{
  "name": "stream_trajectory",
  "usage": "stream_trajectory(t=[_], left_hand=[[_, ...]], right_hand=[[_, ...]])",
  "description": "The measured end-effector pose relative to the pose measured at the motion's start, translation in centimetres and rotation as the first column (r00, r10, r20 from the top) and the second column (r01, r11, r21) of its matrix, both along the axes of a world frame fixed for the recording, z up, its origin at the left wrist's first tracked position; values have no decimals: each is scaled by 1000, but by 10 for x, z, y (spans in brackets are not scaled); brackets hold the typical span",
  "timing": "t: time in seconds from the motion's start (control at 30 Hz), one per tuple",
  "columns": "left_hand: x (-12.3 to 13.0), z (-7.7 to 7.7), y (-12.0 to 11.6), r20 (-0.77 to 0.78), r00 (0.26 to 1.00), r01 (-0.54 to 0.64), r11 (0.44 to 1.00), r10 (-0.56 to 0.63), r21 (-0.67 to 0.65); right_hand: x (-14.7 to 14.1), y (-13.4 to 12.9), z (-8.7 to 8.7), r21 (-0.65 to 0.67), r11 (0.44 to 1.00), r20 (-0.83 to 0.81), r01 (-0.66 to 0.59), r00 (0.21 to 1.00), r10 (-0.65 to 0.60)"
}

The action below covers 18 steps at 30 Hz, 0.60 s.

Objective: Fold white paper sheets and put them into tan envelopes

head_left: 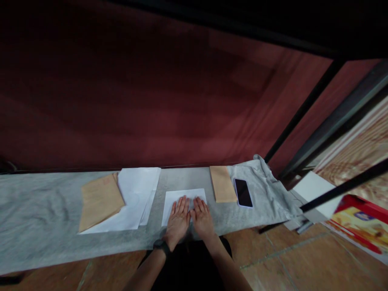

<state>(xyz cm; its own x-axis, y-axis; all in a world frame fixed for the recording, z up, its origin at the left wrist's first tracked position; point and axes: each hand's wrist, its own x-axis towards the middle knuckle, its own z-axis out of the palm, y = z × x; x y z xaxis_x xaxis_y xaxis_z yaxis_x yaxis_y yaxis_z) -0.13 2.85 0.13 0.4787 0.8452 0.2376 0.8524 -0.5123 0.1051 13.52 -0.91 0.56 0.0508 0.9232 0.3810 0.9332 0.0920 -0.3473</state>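
A white sheet of paper (194, 193), perhaps folded, lies on the grey cloth in front of me. My left hand (179, 216) rests flat on it with fingers stretched out. Beside it my right hand (201, 216) also presses flat on the paper, fingers extended, the thumbs almost meeting. Neither hand grips anything. Just right of the sheet is a brown envelope (222, 184). To the left lie white papers (139, 182), with brown envelopes (101, 198) stacked partly over them. The paper's near edge is hidden by my hands.
A phone (243, 192) lies face up right of the single envelope. The grey cloth (36, 214) covers the long narrow table and bunches at its right end. Black metal bars (306, 109) rise on the right. A red and yellow box (360, 222) stands beyond the table's right end.
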Motion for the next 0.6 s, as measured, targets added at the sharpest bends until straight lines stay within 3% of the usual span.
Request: stream_trajectory(t=[0.2,0.37,0.6], left_hand=[[-29,-3,-1,-5,999,-38,999,38,3],[-49,0,-3,-20,996,-87,996,88,27],[-49,1,-3,-10,997,-80,996,80,36]], right_hand=[[17,-16,-20,93,995,123,43,991,-54],[11,-7,-12,30,992,93,123,988,-125],[-10,36,6,-106,993,55,-55,997,61]])
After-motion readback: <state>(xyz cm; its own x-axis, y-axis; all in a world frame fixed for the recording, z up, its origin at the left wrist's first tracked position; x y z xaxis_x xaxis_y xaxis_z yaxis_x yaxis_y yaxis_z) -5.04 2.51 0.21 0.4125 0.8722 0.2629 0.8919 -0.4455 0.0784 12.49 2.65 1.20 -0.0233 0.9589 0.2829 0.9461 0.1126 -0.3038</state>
